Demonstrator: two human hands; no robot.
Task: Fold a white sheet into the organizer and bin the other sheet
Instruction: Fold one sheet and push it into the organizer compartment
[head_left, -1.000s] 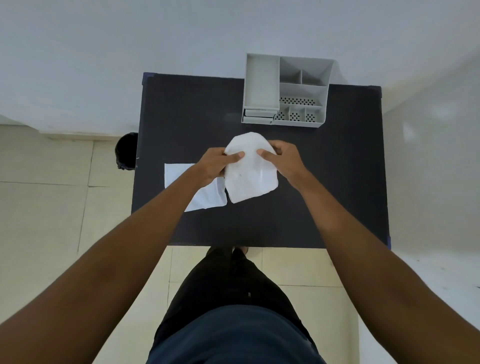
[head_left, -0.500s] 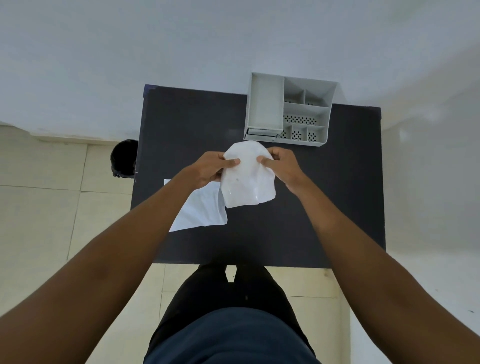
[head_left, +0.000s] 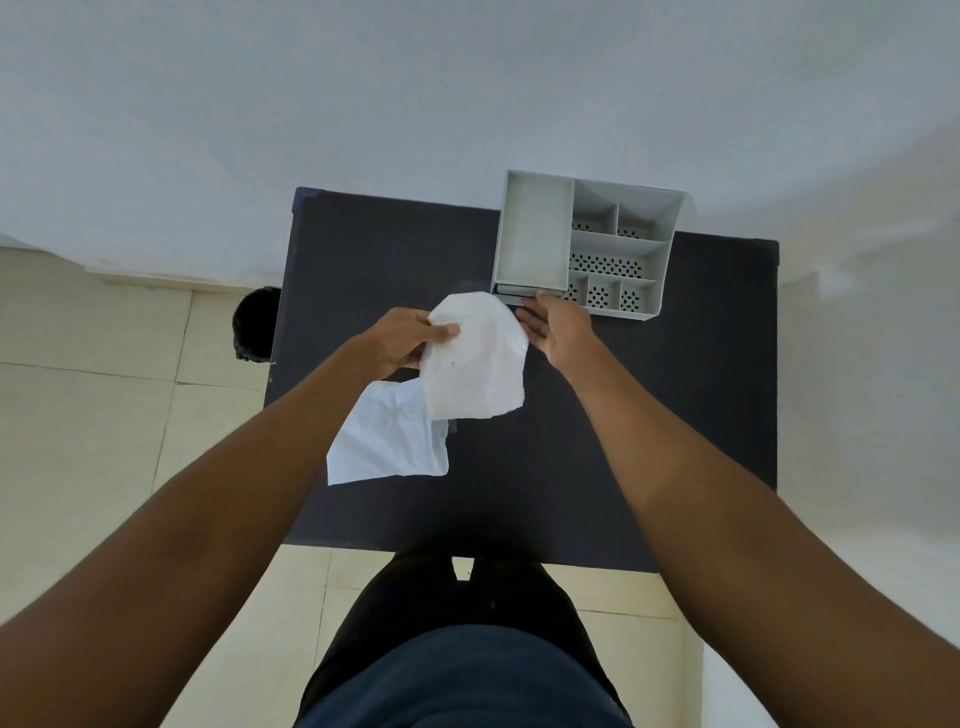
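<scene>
My left hand (head_left: 397, 340) pinches the left edge of a folded white sheet (head_left: 475, 361), which hangs curved above the black table (head_left: 649, 415). My right hand (head_left: 558, 330) is at the sheet's right edge with its fingers stretched out and no grip on the paper; its fingertips reach the front of the grey organizer (head_left: 537, 231). The organizer stands at the table's far right with one long compartment and several small ones. A second white sheet (head_left: 387, 441) lies flat on the table, partly under my left forearm and the held sheet.
A black bin (head_left: 254, 322) stands on the tiled floor just left of the table's far left side. A white wall runs behind the table. My legs are at the table's near edge.
My right hand has let go of the folded sheet and opened toward the organizer. My left hand keeps the sheet, now nearer the organizer.
</scene>
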